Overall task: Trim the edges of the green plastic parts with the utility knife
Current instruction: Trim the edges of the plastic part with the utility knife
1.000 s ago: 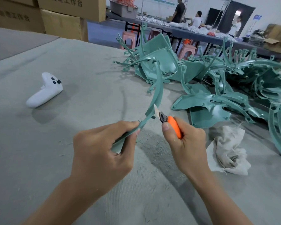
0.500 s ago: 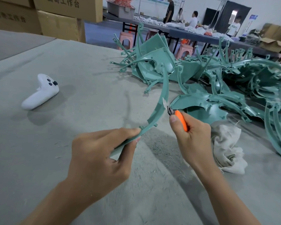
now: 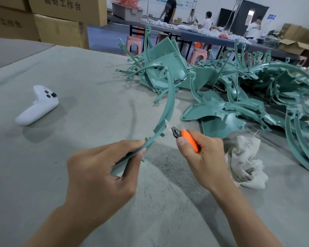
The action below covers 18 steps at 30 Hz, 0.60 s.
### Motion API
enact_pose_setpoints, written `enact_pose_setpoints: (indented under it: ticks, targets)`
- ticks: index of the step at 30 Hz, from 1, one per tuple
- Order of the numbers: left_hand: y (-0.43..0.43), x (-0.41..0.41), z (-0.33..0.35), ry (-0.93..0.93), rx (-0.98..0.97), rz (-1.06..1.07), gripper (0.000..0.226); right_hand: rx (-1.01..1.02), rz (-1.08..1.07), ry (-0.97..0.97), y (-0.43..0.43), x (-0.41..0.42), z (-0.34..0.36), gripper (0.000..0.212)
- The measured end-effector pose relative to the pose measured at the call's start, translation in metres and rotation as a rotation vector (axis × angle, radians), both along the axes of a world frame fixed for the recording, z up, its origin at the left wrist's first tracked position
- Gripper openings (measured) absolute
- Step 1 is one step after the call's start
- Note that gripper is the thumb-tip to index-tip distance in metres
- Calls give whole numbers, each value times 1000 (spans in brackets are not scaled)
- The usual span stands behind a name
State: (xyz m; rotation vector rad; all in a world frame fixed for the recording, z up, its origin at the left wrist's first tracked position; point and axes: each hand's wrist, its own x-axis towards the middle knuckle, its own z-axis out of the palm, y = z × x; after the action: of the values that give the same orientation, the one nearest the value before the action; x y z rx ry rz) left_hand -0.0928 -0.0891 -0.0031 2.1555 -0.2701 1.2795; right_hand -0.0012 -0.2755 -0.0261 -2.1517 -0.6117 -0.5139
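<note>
Green strip (image 3: 170, 104) pinched in grip of left hand (image 3: 100, 175); right hand (image 3: 205, 157) clasps knife (image 3: 189, 138).

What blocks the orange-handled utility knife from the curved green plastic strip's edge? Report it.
Nothing visible does. The right hand holds the orange-handled utility knife with its blade tip at the edge of the curved green plastic strip, which the left hand grips at its lower end.

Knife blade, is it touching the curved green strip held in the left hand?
Touching. The head view shows the blade tip of the utility knife lying against the edge of the curved green strip, with no gap between them.
</note>
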Motion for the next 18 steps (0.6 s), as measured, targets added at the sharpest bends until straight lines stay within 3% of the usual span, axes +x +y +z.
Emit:
enact_pose_setpoints:
  ticks: [6,13,18]
  targets:
    - [0,0,0,-4,12,-1,7,-11,-43,-11,4,0,0,59]
    - [-2,-1,-5,-34,36,-21,13,6,-138,-27,-3,9,6,50]
    - [-2,1,-4,-29,19,-9,9,-8,-44,-41,-6,9,4,50]
